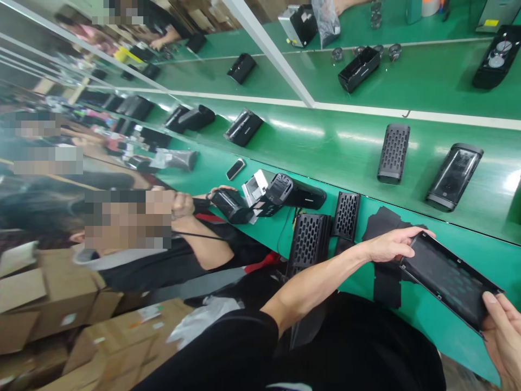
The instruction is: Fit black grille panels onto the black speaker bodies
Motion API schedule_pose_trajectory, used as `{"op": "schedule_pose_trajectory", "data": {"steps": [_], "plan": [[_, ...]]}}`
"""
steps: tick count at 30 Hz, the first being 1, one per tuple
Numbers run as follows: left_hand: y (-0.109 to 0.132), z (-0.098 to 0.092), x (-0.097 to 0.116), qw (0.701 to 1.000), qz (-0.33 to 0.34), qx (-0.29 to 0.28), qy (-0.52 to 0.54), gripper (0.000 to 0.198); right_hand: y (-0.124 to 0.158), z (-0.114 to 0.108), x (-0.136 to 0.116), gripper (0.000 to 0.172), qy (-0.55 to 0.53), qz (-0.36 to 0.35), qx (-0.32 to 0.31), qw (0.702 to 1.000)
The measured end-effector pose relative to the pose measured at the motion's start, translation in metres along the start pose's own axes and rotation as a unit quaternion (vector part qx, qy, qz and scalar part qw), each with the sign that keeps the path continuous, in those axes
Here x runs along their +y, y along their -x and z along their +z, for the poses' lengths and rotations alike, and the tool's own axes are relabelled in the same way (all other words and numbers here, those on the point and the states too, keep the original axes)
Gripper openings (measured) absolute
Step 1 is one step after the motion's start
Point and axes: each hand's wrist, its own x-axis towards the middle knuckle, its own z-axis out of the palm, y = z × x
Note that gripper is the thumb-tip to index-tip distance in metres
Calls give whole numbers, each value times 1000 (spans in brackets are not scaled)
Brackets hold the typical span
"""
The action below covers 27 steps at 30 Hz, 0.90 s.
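Between my two hands is a black speaker grille panel, its hollow inner side facing me and thin dark mesh across it. My left hand pinches its far left end, thumb on the inner face. At the near right end my right hand grips the rim, thumb on top; part of this hand is cut off by the frame edge. Black flat sheets lie on the green table under and beside my left hand. Left of my forearm stand stacked slotted grille panels, with another slotted grille alongside.
Beyond the table edge, the green conveyor belt carries a slotted speaker, a glossy speaker and other black housings. At my left a co-worker's hand holds a dark tool near a speaker body. Cardboard boxes stand lower left.
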Motion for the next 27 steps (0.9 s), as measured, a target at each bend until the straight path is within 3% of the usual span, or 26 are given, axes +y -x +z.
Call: {"op": "schedule_pose_trajectory", "data": {"steps": [3, 7, 13, 20, 27], "plan": [[0, 0, 0, 1000, 3, -5, 17, 78, -5, -6, 5, 63, -7, -3, 8, 1000], [-1, 0, 1, 998, 26, -29, 52, 79, -9, -15, 10, 51, 14, -31, -53, 998], [-1, 1, 3, 996, 41, -54, 54, 74, -10, -20, 6, 44, 50, -91, -90, 991], [-1, 1, 3, 995, 58, -73, 41, 78, -6, -20, 1, 41, 30, -78, -82, 993], [1, 1, 5, 993, 84, -84, 13, 81, 1, -14, -4, 48, 8, -60, -54, 997]]}}
